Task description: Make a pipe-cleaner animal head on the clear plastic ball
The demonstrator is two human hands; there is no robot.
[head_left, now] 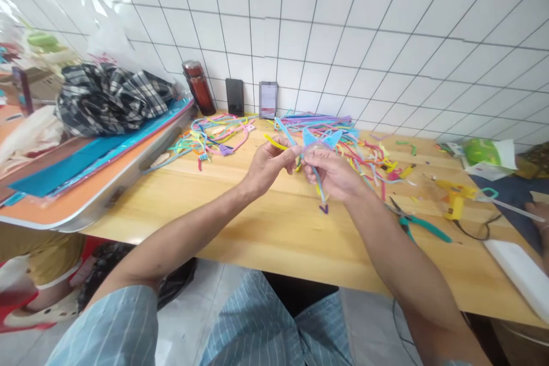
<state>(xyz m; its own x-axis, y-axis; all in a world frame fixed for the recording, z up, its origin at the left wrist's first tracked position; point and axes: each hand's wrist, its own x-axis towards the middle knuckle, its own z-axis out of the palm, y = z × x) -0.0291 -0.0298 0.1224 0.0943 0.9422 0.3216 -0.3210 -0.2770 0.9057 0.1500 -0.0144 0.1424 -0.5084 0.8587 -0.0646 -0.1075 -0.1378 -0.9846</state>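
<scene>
The left hand [268, 166] and right hand [332, 174] — each grip pinched tight — hold a blue fuzzy pipe-cleaner figure [319, 138]: two ears formed, tail unshaped.

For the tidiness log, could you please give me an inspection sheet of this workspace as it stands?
Surface: wooden table, bare along the near edge.
Job's things: blue cat-ear piece with trailing stems, held above the table.
Clutter: pipe cleaners strewn along the back; pliers; yellow glue gun; red flask; black phone; tray of coloured sheets with a plaid cloth on top, at the left.
Grips: left hand and right hand both pinch the piece; each grip is shut.
Cables: black cord looping on the table by the glue gun.
Surroundings: white tiled wall; another person's hand at the right edge.
</scene>
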